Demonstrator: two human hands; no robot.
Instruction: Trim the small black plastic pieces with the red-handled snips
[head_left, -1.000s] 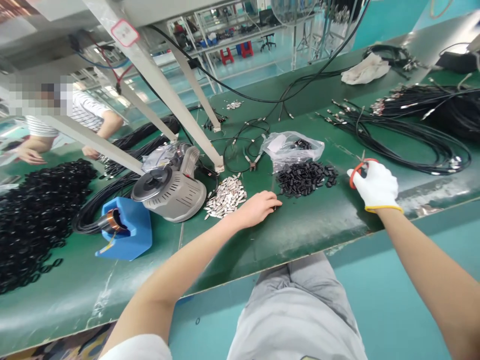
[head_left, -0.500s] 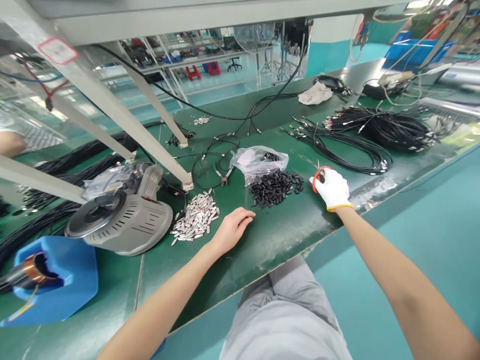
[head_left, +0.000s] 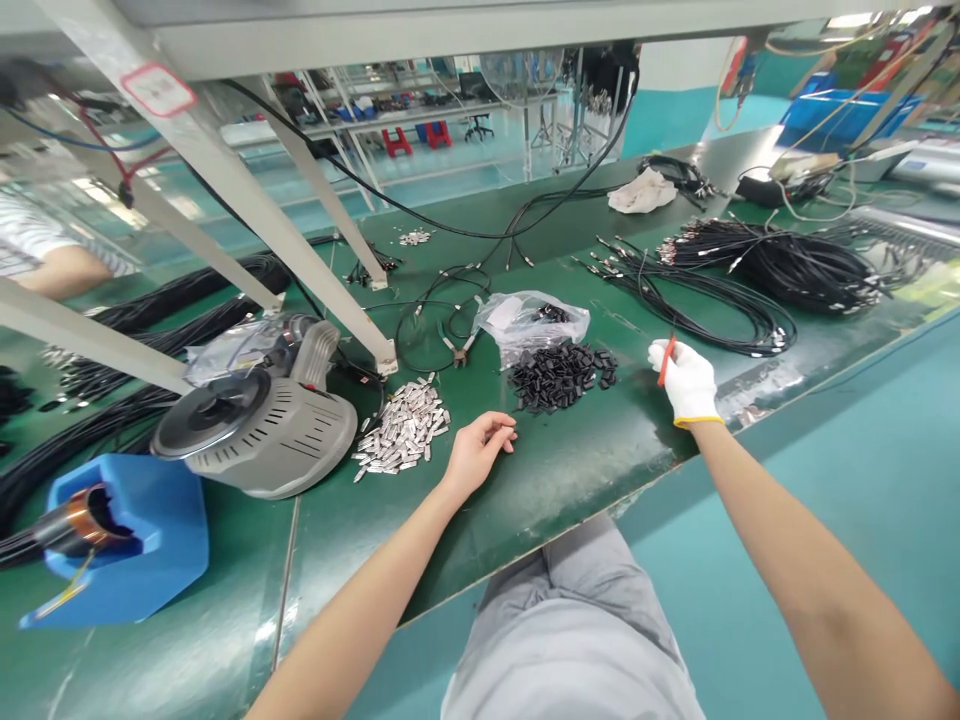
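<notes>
Over the green workbench (head_left: 577, 470), gloved right hand (head_left: 688, 382) grips orange-handled scissors (head_left: 664, 362). Bare left hand (head_left: 477, 455) lies open beside metal terminals (head_left: 401, 428).

The white-gloved right hand (head_left: 686, 382) grips red-handled scissors (head_left: 665, 360) below coiled black cables (head_left: 697, 300); the open left hand (head_left: 478, 452) rests on the green workbench (head_left: 600, 470) between metal terminals (head_left: 401, 428) and black plastic pieces (head_left: 559, 377).

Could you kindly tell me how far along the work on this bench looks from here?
Looks done: black cables with metal ends lie coiled on the green bench. In hand: the gloved right hand holds orange-handled scissors, and the bare left hand rests nearest the loose black pieces. Left: those pieces and the silver metal parts still lie in loose piles.
</notes>
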